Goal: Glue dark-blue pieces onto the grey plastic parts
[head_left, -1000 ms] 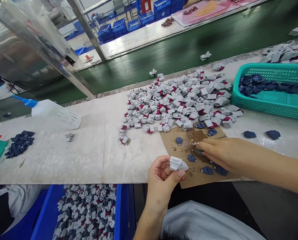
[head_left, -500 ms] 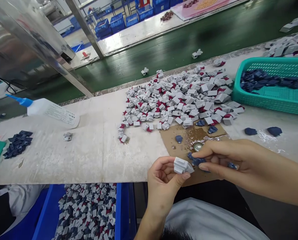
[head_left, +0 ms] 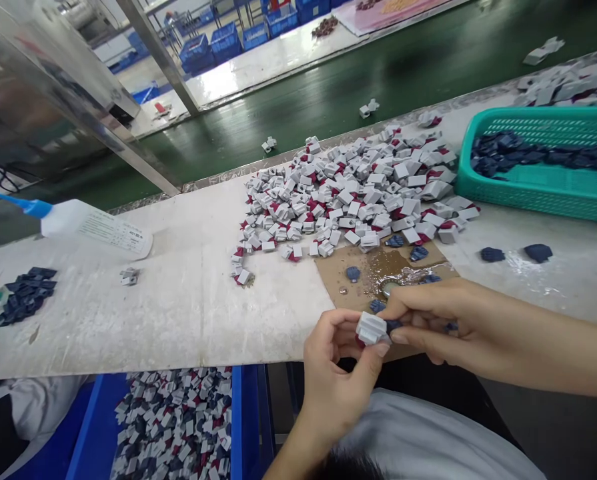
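While my left hand [head_left: 341, 373] pinches a small grey block [head_left: 371, 329] between thumb and fingers at the table's near edge, my right hand [head_left: 428, 317] closes its fingertips on a dark blue piece [head_left: 393, 325] and presses it against that block's right side. Both sit just over the near edge of the brown cardboard sheet [head_left: 348, 293], with the grey-and-red pile [head_left: 353, 193] behind it, toward the far edge.

Both forearms bare, no sleeves; light grey garment [head_left: 428, 440] below.
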`<state>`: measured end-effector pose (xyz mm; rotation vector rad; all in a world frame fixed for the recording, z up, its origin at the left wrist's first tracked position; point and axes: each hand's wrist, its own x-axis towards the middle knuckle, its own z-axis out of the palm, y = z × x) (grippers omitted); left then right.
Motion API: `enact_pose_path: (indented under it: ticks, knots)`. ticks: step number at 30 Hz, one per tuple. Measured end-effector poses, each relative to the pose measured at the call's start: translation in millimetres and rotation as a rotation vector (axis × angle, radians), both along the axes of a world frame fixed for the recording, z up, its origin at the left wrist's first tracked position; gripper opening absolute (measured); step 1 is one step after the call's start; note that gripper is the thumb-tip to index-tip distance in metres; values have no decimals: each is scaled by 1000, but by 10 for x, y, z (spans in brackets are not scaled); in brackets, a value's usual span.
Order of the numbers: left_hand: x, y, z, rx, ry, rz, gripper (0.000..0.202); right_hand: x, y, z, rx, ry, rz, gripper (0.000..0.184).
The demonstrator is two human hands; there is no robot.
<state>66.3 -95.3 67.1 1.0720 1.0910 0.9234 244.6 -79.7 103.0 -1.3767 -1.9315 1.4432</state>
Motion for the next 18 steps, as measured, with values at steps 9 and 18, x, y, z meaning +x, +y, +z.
enact_pose_path:
  ticks: [9,18]
  knots:
    - [29,53,-63,342,143,-7,34,-184,150,76,-7,188,-198,35]
    - [188,33,-101,384,72,161,53,-825,303,101,-454,677,-477,50]
